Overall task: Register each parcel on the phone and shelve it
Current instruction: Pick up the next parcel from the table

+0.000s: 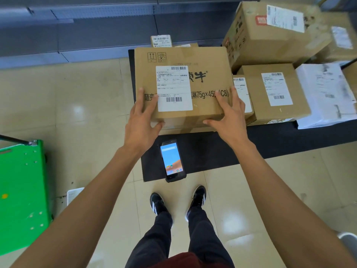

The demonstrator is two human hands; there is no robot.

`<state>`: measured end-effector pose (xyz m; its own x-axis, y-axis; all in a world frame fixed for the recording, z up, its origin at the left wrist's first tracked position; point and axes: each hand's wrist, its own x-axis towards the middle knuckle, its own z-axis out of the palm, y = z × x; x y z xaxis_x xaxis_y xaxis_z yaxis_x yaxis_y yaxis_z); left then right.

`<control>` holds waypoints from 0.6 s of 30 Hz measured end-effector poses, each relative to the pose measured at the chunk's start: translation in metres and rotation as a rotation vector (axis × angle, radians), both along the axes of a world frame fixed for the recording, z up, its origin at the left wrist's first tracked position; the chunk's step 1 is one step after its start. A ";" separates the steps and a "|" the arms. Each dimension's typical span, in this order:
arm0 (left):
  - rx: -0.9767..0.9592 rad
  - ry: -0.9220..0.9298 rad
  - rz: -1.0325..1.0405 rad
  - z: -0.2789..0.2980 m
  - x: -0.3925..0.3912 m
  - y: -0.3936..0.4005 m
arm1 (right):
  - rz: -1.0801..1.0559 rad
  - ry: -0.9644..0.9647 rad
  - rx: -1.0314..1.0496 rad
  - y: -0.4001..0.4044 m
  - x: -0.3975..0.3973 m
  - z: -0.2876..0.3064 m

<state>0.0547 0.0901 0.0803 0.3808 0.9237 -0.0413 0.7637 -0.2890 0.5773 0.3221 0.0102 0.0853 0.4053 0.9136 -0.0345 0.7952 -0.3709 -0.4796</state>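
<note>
A large brown cardboard parcel (204, 60) with a white shipping label and printed characters sits at the near left of a black mat (212, 151). My left hand (142, 120) grips its near left corner, fingers on top and thumb on the front face. My right hand (229, 117) grips the near right corner the same way. A black phone (172, 160) lies on the mat's front edge just below the parcel, its screen lit.
More labelled cardboard parcels (274, 89) and a white bag parcel (324, 93) crowd the mat's right side, with a big box (270, 31) stacked behind. Grey shelving (96, 26) runs along the back. A green cart (21, 194) stands at the left. My feet are on the tiled floor.
</note>
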 end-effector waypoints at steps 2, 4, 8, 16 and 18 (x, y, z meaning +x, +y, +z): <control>0.023 0.000 0.001 -0.002 -0.002 -0.002 | -0.011 0.007 0.011 -0.003 -0.003 -0.002; 0.047 -0.001 0.001 -0.002 -0.006 -0.006 | -0.014 0.008 0.026 -0.008 -0.007 -0.002; 0.107 -0.013 -0.002 0.002 -0.015 -0.015 | -0.005 -0.012 0.054 -0.018 -0.015 0.005; 0.206 -0.082 -0.008 0.034 -0.026 -0.029 | 0.007 -0.077 0.181 -0.036 -0.027 0.040; 0.232 -0.102 -0.022 0.046 -0.025 -0.030 | -0.007 -0.092 0.231 -0.041 -0.027 0.051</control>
